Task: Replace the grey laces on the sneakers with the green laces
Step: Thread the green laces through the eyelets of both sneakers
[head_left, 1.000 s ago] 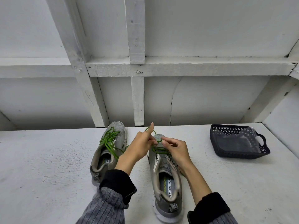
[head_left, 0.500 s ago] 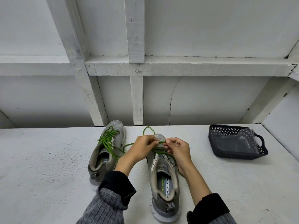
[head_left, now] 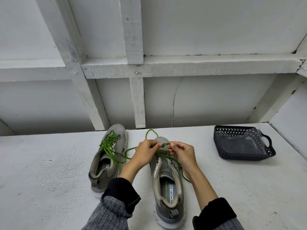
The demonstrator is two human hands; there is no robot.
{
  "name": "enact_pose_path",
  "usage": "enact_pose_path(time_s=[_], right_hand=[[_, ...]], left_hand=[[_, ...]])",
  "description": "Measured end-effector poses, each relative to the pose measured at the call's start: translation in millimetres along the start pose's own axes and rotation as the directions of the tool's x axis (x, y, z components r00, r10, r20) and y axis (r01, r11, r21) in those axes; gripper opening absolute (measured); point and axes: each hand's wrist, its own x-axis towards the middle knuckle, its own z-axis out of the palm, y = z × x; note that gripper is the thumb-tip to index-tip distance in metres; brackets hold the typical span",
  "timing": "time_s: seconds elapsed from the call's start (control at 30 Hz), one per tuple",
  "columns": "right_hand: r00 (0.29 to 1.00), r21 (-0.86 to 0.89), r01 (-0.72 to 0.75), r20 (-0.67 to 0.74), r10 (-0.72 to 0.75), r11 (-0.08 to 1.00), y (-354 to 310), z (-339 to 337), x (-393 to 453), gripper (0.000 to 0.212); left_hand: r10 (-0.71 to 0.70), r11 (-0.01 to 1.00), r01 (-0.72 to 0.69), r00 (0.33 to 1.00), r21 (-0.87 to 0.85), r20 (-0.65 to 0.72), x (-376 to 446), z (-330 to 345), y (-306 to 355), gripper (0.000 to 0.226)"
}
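Black basket (head_left: 244, 143) right of sneakers (head_left: 167, 180).

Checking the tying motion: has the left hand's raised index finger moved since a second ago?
Yes. The left hand curled that finger down toward the right sneaker.

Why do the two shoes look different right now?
Both hands, left hand and right hand, pinch the green lace over the right sneaker; nobody touches the left sneaker. The left sneaker's lace lies loose across its top. The left sneaker sits farther back, angled; the right sneaker points nearly straight. Both are grey with green laces.
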Motion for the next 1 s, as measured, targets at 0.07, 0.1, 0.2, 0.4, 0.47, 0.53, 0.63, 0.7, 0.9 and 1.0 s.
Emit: enact_pose_path(time_s=[0.07, 0.1, 0.2, 0.4, 0.47, 0.53, 0.63, 0.7, 0.9, 1.0], right_hand=[[1.0, -0.003, 0.0, 0.013, 0.001, 1.0, 0.3, -0.6, 1.5, 0.015], [1.0, -0.003, 0.0, 0.017, 0.0, 1.0, 0.8, -1.0, 1.8, 0.015], [1.0, 0.008, 0.007, 0.024, -0.007, 1.0, 2.3, -0.8, 3.0, 0.017], [0.999, -0.013, 0.048, 0.019, -0.048, 0.999, 2.4, 2.3, 3.3, 0.019], [0.998, -0.03, 0.067, 0.006, -0.067, 0.997, 2.5, 2.4, 4.0, 0.017], [0.996, -0.052, 0.085, -0.015, -0.086, 0.995, 2.2, 2.2, 4.5, 0.013], [0.989, -0.104, 0.113, -0.087, -0.122, 0.988, 2.1, 1.1, 7.6, 0.015], [0.976, -0.101, 0.11, -0.178, -0.127, 0.989, 1.5, -2.1, 11.4, 0.018], [0.889, -0.065, 0.084, -0.446, -0.104, 0.994, -2.5, -30.5, 23.3, 0.009], [0.819, -0.035, 0.067, -0.568, -0.075, 0.997, -4.3, -49.8, 27.5, 0.012]], left_hand=[[-0.009, 1.0, 0.009, 1.0, -0.005, -0.029, 3.2, 0.8, -1.1, 0.043], [-0.014, 1.0, 0.014, 0.999, -0.002, -0.037, 4.0, 1.7, -1.6, 0.041], [-0.012, 1.0, 0.012, 0.999, 0.013, -0.034, 7.8, 2.2, -5.2, 0.033], [0.03, 1.0, -0.03, 1.0, -0.006, -0.006, 9.7, -0.6, -3.5, 0.024], [0.024, 1.0, -0.024, 1.0, -0.006, -0.004, 10.4, -1.8, -4.5, 0.024], [0.02, 1.0, -0.02, 1.0, 0.005, 0.013, 9.4, -3.5, -3.9, 0.024], [-0.009, 0.988, -0.006, 0.995, 0.156, 0.098, 7.0, -5.9, 4.0, 0.026], [-0.058, 0.974, 0.023, 0.987, 0.224, 0.148, 9.5, -9.2, 5.0, 0.031], [-0.011, 0.97, 0.038, 0.994, -0.241, 0.111, 15.2, -31.5, 4.0, 0.033], [-0.058, 0.915, 0.05, 0.998, -0.4, -0.009, 23.1, -42.7, -0.9, 0.034]])
